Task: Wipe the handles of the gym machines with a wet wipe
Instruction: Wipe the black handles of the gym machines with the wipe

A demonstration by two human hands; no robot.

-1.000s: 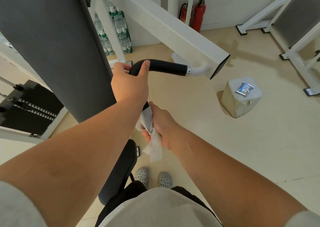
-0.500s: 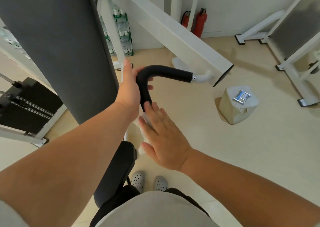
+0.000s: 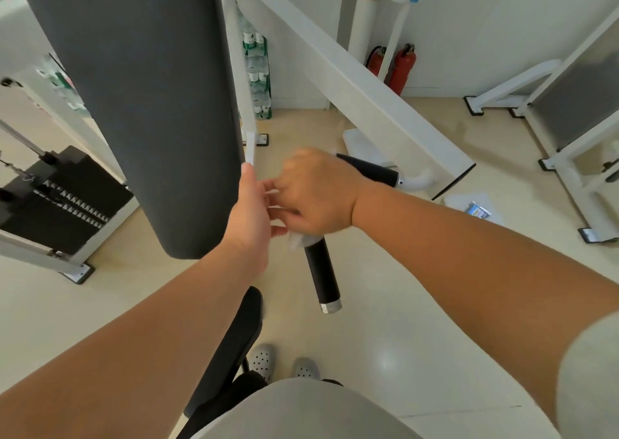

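While our right hand (image 3: 318,194) curls over the bend of the bent black foam handle (image 3: 322,271), it holds the white wet wipe (image 3: 297,240) tight on the bar. Only a small bit of the wipe peeks out under the hand. Our left hand (image 3: 253,210) is just beside it, with its fingers (image 3: 279,229) out fairly straight and reaching under the right hand. It is blurry there, so we cannot tell if they touch the wipe.

One part of the handle points down at us and ends in a shiny silver cap (image 3: 330,306). The other part runs off to the right into a white curved tube (image 3: 417,180) on the slanted white metal beam (image 3: 368,100).

The big dark grey pad (image 3: 150,103) is very close on the left, just beside our left hand, so that side is tight. A black seat (image 3: 231,338) is low down, near our grey holey shoes (image 3: 264,358). To the right and under the handle we see smooth cream floor (image 3: 402,338), with lots of room.

Farther off are a black weight stack (image 3: 57,200), two red fire extinguishers (image 3: 402,66) and another white machine frame (image 3: 569,157).
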